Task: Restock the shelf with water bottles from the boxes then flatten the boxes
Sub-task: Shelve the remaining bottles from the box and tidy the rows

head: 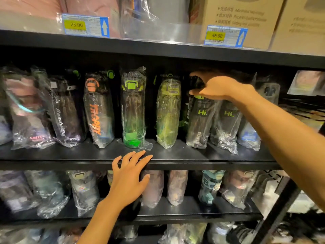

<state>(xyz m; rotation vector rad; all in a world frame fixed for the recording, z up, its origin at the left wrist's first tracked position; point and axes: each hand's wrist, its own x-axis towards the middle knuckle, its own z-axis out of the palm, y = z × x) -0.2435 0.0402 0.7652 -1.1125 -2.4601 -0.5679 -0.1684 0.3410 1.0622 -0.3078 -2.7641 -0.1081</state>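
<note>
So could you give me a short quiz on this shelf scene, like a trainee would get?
1. True or false: the left hand holds a bottle.
2. The right hand grips the top of which bottle? A: the orange-lettered one. B: the Hi. bottle beside the yellow-green bottle. C: one on the lower shelf.
3. What price shows on the label above the right hand?
Key: 1 false, its fingers rest on the shelf edge. 2 B. 3 46.00.
</note>
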